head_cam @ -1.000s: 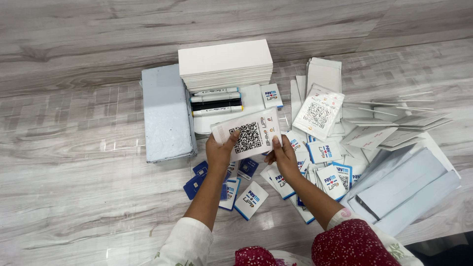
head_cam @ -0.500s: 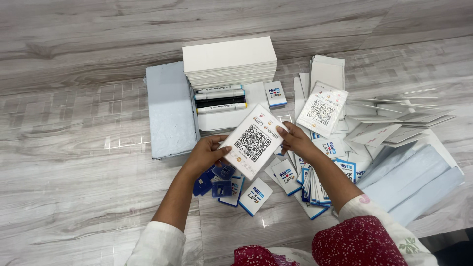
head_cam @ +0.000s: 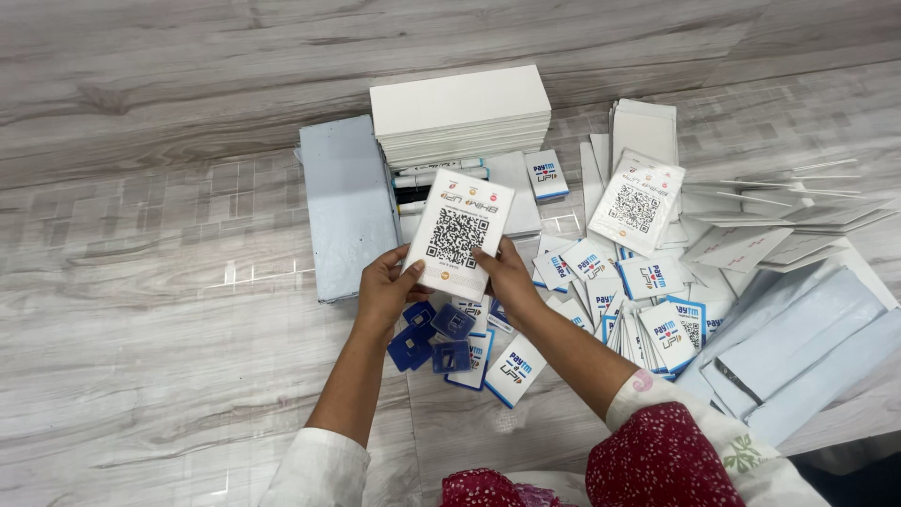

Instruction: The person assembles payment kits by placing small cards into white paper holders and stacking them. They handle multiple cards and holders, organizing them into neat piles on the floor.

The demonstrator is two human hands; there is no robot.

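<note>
QR-code card (head_cam: 458,233), white and upright in portrait position, is held above the floor (head_cam: 141,310) by both of our hands, just in front of the stack of white boards (head_cam: 460,115). We grip it at its lower edge: the left hand (head_cam: 387,289) has its fingers clamped on the lower left corner, thumb on the printed face; the right hand (head_cam: 507,274) has its fingers clamped on the lower right edge. The card touches nothing else.

Status, as we judge it from the layout:
- Handled so far: one similar QR-code card (head_cam: 636,204) lies flat on the spread of white sheets (head_cam: 751,239) to the right. Whether it counts as finished we cannot tell
- In hand: one card, printed side up, not yet set down or joined to any other part
- Left: many small blue-and-white stickers (head_cam: 652,310) lie loose and overlapping beside the right forearm; several small blue squares (head_cam: 441,338) lie under the left wrist; the board stack looks full

Markers (head_cam: 441,171) lie partly hidden behind the card. A pale blue block (head_cam: 345,211) sits to the left, and pale blue envelopes (head_cam: 798,347) lie at the far right. We judge the work to be at an early stage, with most material unused
</note>
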